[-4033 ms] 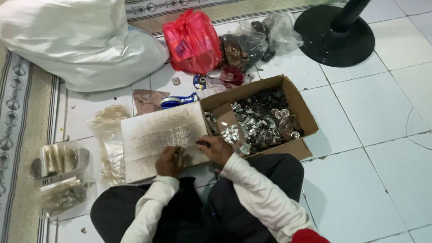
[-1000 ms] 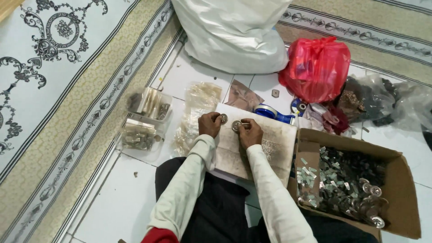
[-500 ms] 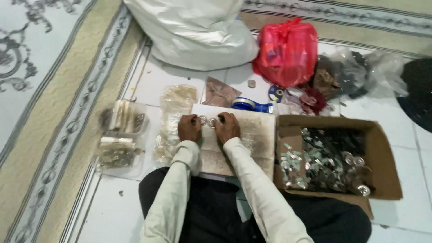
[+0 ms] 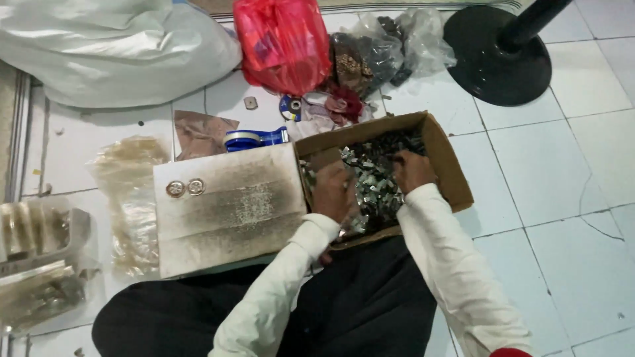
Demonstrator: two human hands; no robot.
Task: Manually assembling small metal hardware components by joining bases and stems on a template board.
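My left hand (image 4: 334, 192) and my right hand (image 4: 413, 170) are both down inside an open cardboard box (image 4: 456, 173) filled with several small shiny metal parts (image 4: 376, 182). Their fingers are buried among the parts, so I cannot tell what either one holds. Left of the box, across my lap, lies a worn grey board (image 4: 231, 215). Two round metal pieces (image 4: 185, 188) sit side by side near its upper left corner, apart from both hands.
A red plastic bag (image 4: 281, 43), a big white sack (image 4: 112, 53) and clear bags of parts (image 4: 387, 46) lie beyond the box. A blue tape dispenser (image 4: 254, 139), clear plastic bags (image 4: 132, 198) and plastic trays (image 4: 33, 254) are on the left. A black stand base (image 4: 499, 56) is at top right.
Both hands have left the two round pieces on the board and moved right into the cardboard box. The view has swung to the right.
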